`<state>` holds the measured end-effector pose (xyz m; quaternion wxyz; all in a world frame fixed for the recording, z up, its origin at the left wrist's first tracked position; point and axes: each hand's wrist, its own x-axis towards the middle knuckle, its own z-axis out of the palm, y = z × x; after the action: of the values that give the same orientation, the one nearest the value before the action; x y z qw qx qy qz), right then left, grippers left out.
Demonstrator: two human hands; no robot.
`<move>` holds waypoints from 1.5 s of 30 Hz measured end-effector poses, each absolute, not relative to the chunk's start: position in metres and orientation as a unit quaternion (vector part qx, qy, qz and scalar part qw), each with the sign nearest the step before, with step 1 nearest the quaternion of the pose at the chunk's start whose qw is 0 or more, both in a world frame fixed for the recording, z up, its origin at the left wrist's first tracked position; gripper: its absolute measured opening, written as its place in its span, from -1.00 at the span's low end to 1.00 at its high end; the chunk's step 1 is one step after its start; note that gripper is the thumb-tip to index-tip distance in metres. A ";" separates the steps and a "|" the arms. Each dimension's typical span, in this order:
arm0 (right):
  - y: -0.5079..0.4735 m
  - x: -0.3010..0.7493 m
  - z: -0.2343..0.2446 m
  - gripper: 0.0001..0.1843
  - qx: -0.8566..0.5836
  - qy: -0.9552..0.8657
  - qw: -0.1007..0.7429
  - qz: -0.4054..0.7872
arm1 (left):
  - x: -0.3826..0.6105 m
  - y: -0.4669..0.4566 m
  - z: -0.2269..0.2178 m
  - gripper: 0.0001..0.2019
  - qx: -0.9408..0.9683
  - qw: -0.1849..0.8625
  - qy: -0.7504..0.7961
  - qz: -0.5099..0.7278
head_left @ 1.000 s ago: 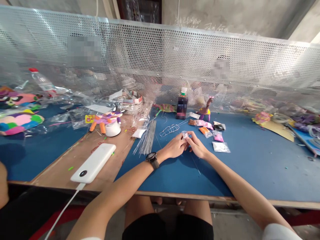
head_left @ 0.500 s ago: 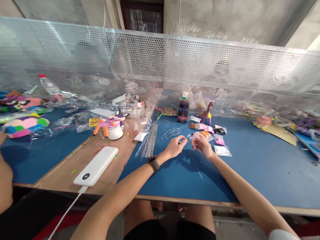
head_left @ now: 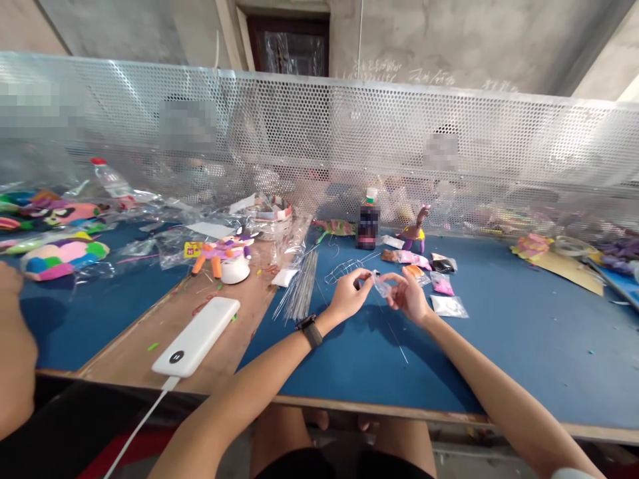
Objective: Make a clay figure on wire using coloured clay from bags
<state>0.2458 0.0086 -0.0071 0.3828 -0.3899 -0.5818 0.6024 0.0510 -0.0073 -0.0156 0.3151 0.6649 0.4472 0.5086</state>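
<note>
A small clear plastic bag (head_left: 382, 286) with a dark bit at its top hangs between my two hands above the blue table. My left hand (head_left: 351, 293), with a dark watch on the wrist, pinches its upper end. The fingers of my right hand (head_left: 412, 299) are bent around the other side of the bag; their exact hold is partly hidden. Below lies a thin straight wire (head_left: 399, 344). Behind my left hand sits a bent wire frame (head_left: 344, 269), and to its left a bundle of straight wires (head_left: 301, 286). Packets of coloured clay, including a pink one (head_left: 442, 284) and a white one (head_left: 449, 306), lie beyond my right hand.
A white power bank (head_left: 197, 336) with a cable lies on the wooden strip at left. Behind it an orange and purple clay animal (head_left: 219, 253) leans on a white tub (head_left: 235, 269). A dark bottle (head_left: 368, 223) stands near the perforated metal screen (head_left: 309, 126). Another person's arm (head_left: 14, 346) shows at far left.
My left hand has come to the clear bag and pinches its end. The bag has shifted left from my right hand to between both hands. The view has tilted slightly.
</note>
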 end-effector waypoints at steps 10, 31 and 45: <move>0.008 0.239 -0.023 -0.53 -0.419 -0.705 0.481 0.308 | 0.049 -0.007 -0.015 -0.72 0.735 0.244 0.422 0.471; 0.003 0.242 -0.017 -0.56 -0.409 -0.798 0.414 0.160 | 0.045 -0.007 -0.010 -0.84 0.703 0.244 0.454 0.490; 0.010 0.240 -0.028 -0.63 -0.459 -0.840 0.289 0.001 | 0.038 0.003 -0.019 -0.78 0.781 0.111 0.478 0.385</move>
<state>0.2396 0.0103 -0.0284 0.2891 -0.4593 -0.8399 0.0015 0.0378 0.0025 -0.0186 0.1113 0.7814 0.4785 0.3848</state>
